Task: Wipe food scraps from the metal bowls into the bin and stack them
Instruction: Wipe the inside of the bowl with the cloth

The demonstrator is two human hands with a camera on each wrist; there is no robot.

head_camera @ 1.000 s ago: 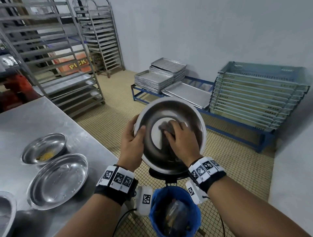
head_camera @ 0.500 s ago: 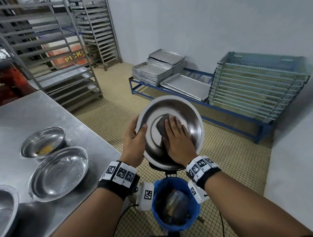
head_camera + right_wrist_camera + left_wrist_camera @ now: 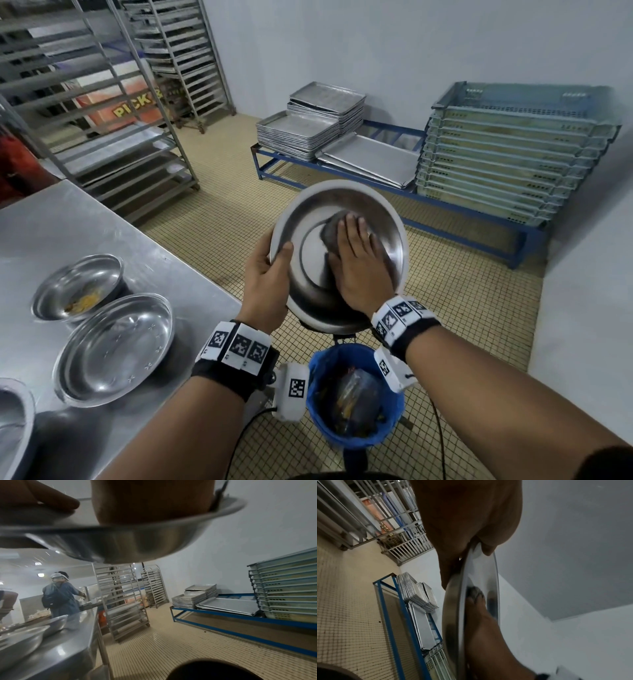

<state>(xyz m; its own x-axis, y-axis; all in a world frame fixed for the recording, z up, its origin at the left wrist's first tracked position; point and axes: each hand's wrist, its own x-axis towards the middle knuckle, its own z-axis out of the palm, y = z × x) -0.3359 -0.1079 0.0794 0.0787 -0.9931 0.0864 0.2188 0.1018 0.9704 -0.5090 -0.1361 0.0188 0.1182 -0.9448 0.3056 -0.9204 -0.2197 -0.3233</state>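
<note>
I hold a large metal bowl [image 3: 383, 226] tilted toward me above the blue-lined bin [image 3: 354, 394]. My left hand [image 3: 270, 270] grips its left rim, thumb inside. My right hand [image 3: 359, 263] lies flat inside the bowl, straight fingers pressing a dark grey cloth [image 3: 330, 229] against the bottom. In the left wrist view the bowl [image 3: 453, 615] is edge-on, with the thumb hooked over the rim and the cloth [image 3: 473, 591] under the other hand's fingertips. On the steel table [image 3: 41, 222] sit a small bowl with yellow scraps [image 3: 80, 286], a shallow bowl [image 3: 114, 347] and part of a third bowl [image 3: 12, 425].
Tall tray racks [image 3: 113, 102] stand behind the table. A low blue frame [image 3: 445, 209] along the wall carries stacked metal trays [image 3: 308, 126] and stacked crates [image 3: 507, 154]. A cable [image 3: 239, 442] runs down by the bin. In the right wrist view, a person [image 3: 60, 596] works far off.
My right hand has flattened out and slid the cloth upward across the bowl's bottom. The bowl and left hand stay where they were above the bin.
</note>
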